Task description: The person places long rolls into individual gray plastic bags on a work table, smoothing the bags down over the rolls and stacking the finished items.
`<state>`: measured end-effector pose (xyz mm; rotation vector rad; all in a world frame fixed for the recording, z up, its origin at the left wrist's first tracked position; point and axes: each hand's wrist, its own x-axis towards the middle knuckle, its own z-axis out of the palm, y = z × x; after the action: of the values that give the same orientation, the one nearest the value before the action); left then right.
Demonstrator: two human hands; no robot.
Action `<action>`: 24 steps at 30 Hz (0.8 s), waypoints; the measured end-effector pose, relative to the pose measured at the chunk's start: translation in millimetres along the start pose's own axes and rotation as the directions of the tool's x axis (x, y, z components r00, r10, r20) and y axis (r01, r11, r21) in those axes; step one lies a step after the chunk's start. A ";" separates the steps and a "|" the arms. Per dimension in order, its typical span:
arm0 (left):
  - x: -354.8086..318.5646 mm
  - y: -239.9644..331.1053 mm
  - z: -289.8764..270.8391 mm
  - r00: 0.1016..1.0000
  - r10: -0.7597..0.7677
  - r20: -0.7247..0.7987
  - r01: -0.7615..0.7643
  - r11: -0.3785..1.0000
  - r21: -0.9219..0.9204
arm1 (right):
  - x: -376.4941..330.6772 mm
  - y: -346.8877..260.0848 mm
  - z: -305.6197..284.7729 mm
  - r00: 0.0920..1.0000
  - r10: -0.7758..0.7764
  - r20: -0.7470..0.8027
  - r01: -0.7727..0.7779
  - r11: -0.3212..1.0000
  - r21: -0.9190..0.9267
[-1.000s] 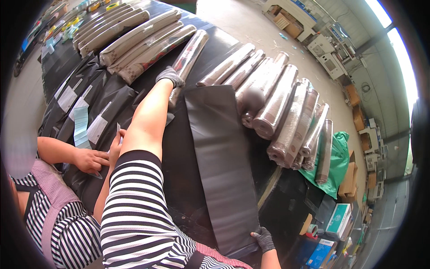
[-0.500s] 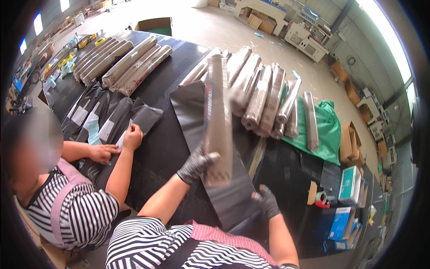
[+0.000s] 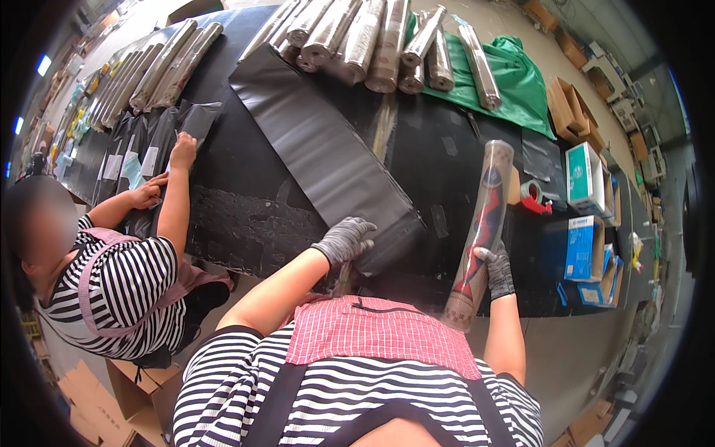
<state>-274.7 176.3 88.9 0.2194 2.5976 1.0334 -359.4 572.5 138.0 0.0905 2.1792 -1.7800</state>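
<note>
The left hand point(image 3: 344, 242), in a grey glove, is pinching the near end of the long black plastic bag point(image 3: 328, 153) lying flat on the black table point(image 3: 439, 149); its fingers are curled on the bag's edge. The right hand point(image 3: 497, 270), also gloved, is gripping a clear-wrapped roll point(image 3: 480, 231) near its lower end, holding it almost upright just right of the bag. For a clean insertion, the left hand should be holding the bag mouth open while the roll is being aligned with it. More wrapped rolls point(image 3: 372, 37) are lying at the table's far side.
</note>
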 end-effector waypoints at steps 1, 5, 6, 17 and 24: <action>-0.6 13.0 13.8 0.999 -0.036 0.028 0.035 0.998 0.046 | -11.8 18.2 -15.0 0.999 0.044 -0.008 -0.045 0.998 -0.036; 10.0 40.8 50.0 0.954 -0.209 -0.217 0.262 0.932 0.252 | -41.8 102.9 -67.7 0.970 0.234 -0.069 -0.244 0.923 -0.298; 12.9 34.9 58.6 0.943 -0.179 -0.281 0.261 0.921 0.288 | -46.3 118.5 -67.8 0.983 0.073 -0.170 -0.148 0.864 -0.481; 26.3 29.4 77.7 0.917 -0.192 -0.350 0.340 0.835 0.434 | -71.3 75.7 -42.0 0.990 -0.074 0.122 0.122 0.880 -0.459; 25.1 -16.4 63.4 0.824 -0.419 -0.382 0.261 0.878 -0.401 | -70.6 63.3 -10.4 0.821 -0.110 0.560 0.466 0.697 -0.546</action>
<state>-275.4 211.3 28.2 -0.6395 2.6368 1.4960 -278.9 607.3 100.5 -0.8463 2.3522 -0.8643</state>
